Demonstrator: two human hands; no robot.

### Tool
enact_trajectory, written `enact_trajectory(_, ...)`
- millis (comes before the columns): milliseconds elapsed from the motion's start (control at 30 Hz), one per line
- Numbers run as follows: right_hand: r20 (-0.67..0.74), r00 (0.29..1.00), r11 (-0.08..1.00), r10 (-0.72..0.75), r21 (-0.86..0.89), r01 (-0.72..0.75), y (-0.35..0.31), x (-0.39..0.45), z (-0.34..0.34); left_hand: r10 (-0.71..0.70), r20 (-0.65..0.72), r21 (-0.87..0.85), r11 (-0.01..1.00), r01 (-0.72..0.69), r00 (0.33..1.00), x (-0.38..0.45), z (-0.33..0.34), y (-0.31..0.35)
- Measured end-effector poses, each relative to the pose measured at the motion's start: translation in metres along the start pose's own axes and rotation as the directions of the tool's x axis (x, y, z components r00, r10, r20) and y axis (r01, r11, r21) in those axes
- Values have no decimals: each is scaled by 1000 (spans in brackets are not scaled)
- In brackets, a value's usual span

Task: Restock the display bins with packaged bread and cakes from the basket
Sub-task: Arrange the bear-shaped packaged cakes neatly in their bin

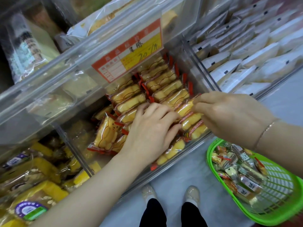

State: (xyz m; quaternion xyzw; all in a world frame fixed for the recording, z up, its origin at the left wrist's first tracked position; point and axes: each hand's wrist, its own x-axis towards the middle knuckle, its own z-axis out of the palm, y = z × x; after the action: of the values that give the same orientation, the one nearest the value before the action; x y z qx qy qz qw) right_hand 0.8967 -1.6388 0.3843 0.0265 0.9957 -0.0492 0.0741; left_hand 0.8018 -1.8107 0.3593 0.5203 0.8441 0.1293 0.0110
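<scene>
Head view looks down into a clear bin (193, 145) packed with bear-shaped cakes (106, 133) in red-edged wrappers, stood on edge in tight rows so more fit and each front shows. The left hand (150, 126) lies over the near rows with fingers spread and bent down onto the packs — pressing them back, it seems, to keep the rows from toppling and to open a slot. Whether those fingers close round any one pack I cannot tell. The right hand (229, 112) pinches one cake (186, 107) by its wrapper edge between thumb and fingertips, holding it at the right end of the near rows, just beside the left hand's fingertips; the thin grip on the seal looks suited to sliding it in upright between its neighbours.

A green basket (282, 208) sits on the floor at the right, below the bin's front, with mixed wrapped goods inside — close enough to reach without stepping. So the restock looks partly done: this bin is nearly full, the basket not yet empty.

A red and yellow price tag (129, 51) hangs on the shelf above. White bags (246, 51) fill the bin to the right; yellow loaves (41, 177) fill the one to the left.
</scene>
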Motion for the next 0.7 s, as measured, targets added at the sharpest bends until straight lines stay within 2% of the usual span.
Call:
enact_trajectory(100, 72, 995, 997, 64, 27, -66, -13, -4, 7, -31, 58, -22, 999, 32, 998, -3, 2, 6)
enact_trajectory(167, 61, 986, 984, 152, 83, -157, -18, -2, 9, -63, 78, -62, 996, 68, 995, -3, 0, 11)
enact_trajectory(233, 60, 972, 966, 228, 109, -233, -24, 2, 8, -144, 61, -144, 978, 151, 988, -8, -7, 9)
enact_trajectory(300, 61, 958, 955, 279, 86, -284, -31, 6, 4, -277, -16, -172, 947, 270, 961, -23, -21, 0)
enact_trajectory(367, -44, 962, 955, 271, 140, -263, -46, 11, -4, -422, -81, -53, 906, 419, 903, -46, -35, -17)
enact_trajectory(433, -149, 962, 938, 231, 296, -179, -70, 20, -10, -537, -60, 117, 833, 540, 841, -67, -47, -33)
enact_trajectory(467, -155, 965, 906, 212, 401, -135, -83, 26, -11, -568, -22, 208, 803, 559, 823, -72, -52, -39)
enact_trajectory(533, -122, 977, 828, 173, 555, -77, -112, 37, -8, -585, 73, 408, 756, 512, 807, -75, -53, -44)
enact_trajectory(600, -161, 985, 857, 66, 515, 26, -136, 48, 1, -568, 143, 552, 726, 411, 811, -70, -49, -48)
enact_trajectory(667, -181, 982, 936, -62, 332, 120, -148, 56, 17, -564, 196, 618, 706, 345, 802, -64, -42, -51)
enact_trajectory(700, -141, 985, 964, -99, 231, 130, -148, 59, 24, -568, 214, 636, 698, 328, 795, -62, -40, -54)
